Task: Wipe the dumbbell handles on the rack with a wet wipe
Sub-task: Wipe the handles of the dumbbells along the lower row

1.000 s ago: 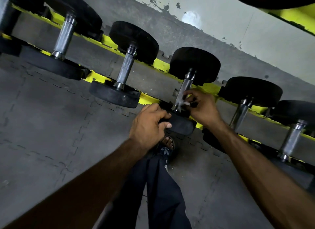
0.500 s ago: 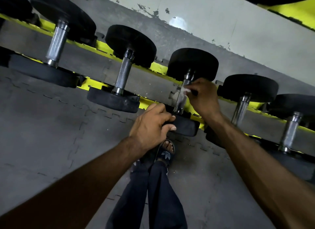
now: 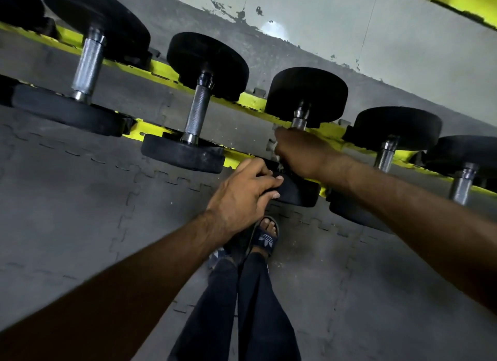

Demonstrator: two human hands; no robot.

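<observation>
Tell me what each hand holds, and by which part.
The left hand grips the dumbbell by the rim of its near head. The right hand wraps that dumbbell's handle, a sliver of white wipe peeking out.

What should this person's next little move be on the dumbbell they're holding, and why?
Probably slide the right hand with the wet wipe up to the far end of the handle, where a short stretch of bare metal shows beyond it. The left hand grips the near plate, which should keep it steady.
</observation>
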